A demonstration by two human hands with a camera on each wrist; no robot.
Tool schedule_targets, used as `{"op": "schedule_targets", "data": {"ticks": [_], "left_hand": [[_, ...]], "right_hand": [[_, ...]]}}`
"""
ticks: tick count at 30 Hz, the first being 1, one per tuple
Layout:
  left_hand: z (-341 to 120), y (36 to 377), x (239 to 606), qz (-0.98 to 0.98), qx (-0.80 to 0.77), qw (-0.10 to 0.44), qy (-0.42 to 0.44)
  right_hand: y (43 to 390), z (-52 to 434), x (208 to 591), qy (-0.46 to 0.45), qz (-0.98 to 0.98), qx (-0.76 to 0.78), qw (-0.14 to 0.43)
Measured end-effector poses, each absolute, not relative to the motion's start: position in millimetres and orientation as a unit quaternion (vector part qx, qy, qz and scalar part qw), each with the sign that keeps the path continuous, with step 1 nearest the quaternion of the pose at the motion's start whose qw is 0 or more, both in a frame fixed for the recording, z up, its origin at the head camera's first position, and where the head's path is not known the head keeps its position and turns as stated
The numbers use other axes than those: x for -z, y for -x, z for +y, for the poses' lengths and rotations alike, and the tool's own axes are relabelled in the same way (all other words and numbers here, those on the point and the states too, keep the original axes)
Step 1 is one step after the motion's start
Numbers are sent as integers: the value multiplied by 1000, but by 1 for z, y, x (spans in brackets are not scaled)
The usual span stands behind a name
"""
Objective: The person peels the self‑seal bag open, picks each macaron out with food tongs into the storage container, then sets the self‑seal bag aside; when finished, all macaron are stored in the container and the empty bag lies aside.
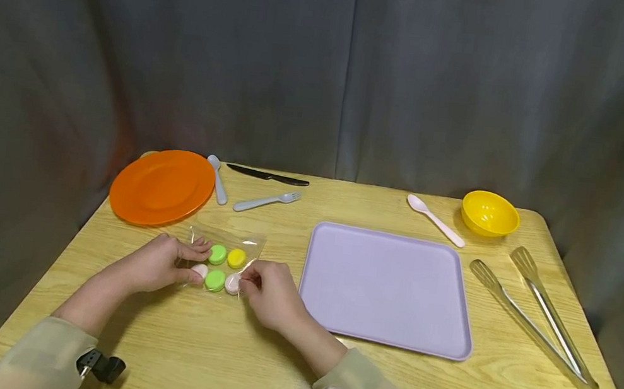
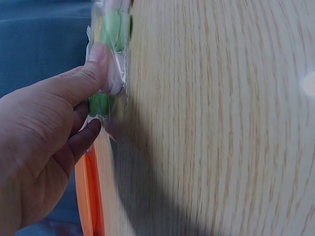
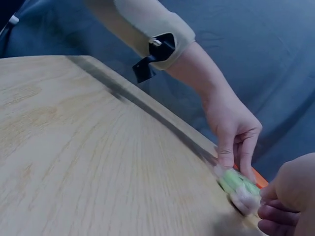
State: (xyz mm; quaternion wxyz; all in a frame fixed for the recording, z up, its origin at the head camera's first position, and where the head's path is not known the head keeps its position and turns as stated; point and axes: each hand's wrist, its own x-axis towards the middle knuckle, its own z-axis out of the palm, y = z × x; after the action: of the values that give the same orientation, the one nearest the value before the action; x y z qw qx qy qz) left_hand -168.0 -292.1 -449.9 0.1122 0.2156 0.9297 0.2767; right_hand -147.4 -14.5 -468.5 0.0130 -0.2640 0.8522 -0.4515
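A clear plastic bag (image 1: pixel 252 243) of toy macarons lies at the left-centre of the table. Through it show two green macarons (image 1: pixel 215 280), a yellow one (image 1: pixel 236 258) and pale pink ones (image 1: pixel 199 270). My left hand (image 1: pixel 159 261) grips the bag's left side, thumb over a pale macaron, as the left wrist view also shows. At the opposite edge, thumb and fingers of my right hand (image 1: pixel 276 295) pinch the film beside another pale macaron. In the right wrist view both hands meet at the bag, with the green macaron (image 3: pixel 236 181) between them.
Behind the bag sit an orange plate (image 1: pixel 164 185), a grey spoon (image 1: pixel 219 181), a grey fork (image 1: pixel 265 202) and a black knife (image 1: pixel 268 176). To the right are a lilac tray (image 1: pixel 384 291), a pink spoon (image 1: pixel 436 221), a yellow bowl (image 1: pixel 489 214) and metal tongs (image 1: pixel 549 327).
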Motion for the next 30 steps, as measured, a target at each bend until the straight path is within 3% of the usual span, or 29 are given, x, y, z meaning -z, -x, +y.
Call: {"op": "schedule_targets", "data": {"ticks": [10, 18, 30], "left_hand": [[-295, 167, 454, 929, -282, 109, -212], [-296, 168, 452, 930, -283, 107, -211], [-296, 168, 450, 931, -281, 105, -209]], "right_hand": [[145, -2, 469, 180, 837, 516, 6], [158, -17, 466, 205, 845, 494, 13], [165, -5, 459, 184, 887, 422, -44]]}}
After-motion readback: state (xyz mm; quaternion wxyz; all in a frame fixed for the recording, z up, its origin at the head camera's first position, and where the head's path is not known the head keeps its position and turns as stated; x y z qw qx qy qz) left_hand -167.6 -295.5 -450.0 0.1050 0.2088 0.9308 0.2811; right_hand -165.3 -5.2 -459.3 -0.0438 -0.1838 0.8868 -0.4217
